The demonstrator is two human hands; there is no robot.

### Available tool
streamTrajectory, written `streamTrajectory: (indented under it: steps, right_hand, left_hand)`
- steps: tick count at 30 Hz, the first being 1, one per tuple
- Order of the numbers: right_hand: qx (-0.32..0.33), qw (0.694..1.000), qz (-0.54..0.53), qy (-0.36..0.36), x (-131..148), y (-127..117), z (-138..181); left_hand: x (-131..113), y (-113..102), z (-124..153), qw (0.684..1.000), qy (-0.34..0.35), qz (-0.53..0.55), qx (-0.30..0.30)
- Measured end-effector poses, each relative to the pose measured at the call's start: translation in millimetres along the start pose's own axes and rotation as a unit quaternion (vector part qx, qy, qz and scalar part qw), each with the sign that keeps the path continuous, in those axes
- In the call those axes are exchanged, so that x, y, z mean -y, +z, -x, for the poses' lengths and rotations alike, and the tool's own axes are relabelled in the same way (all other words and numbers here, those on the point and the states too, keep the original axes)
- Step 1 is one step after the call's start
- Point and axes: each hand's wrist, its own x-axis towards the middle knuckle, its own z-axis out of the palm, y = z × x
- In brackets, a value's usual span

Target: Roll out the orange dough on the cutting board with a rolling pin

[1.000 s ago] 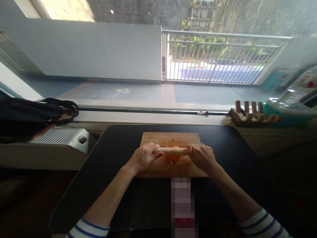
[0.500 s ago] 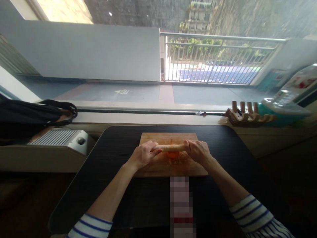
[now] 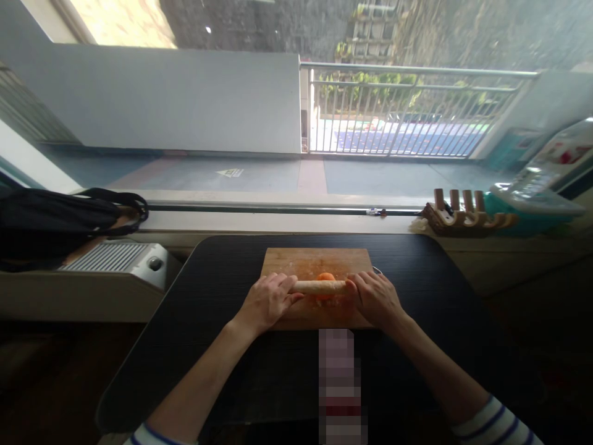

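A pale wooden rolling pin [image 3: 317,287] lies level across the middle of a wooden cutting board [image 3: 296,259]. My left hand [image 3: 270,298] is closed round its left end, and my right hand [image 3: 374,298] grips the right end. Beneath the pin sits a small flat orange piece, which looks like dough [image 3: 326,277]; its far edge shows beyond the pin, and the pin covers its middle. Whitish smears and crumbs mark the board around it. Part of a thin metal handle [image 3: 377,270] shows at the board's right edge, behind my right hand.
The board rests on a black table [image 3: 208,346]. Left of the table are a white radiator cover [image 3: 139,262] and a black bag [image 3: 60,225]. On the sill at right stand a wooden rack [image 3: 458,219], a teal box [image 3: 537,210] and a plastic bottle [image 3: 546,161].
Both hands have drawn the rolling pin a little nearer to me. The orange piece's far edge now shows beyond the pin, where before its near part showed.
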Motion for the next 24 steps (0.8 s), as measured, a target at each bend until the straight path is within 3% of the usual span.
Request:
streamTrajectory:
  steps: [8, 15, 24]
  right_hand:
    - [-0.010, 1.000, 0.006, 0.010, -1, -2, -18]
    - [-0.003, 1.000, 0.018, 0.023, -5, 2, -31]
    - [-0.029, 0.999, 0.001, 0.023, 1, 6, -10]
  left_hand:
    - [0, 2, -16, 0.996, -0.020, -0.080, -0.024]
    - [1, 5, -24, 0.995, -0.042, -0.085, -0.034]
    - [-4, 4, -16, 0.996, -0.033, -0.075, -0.033]
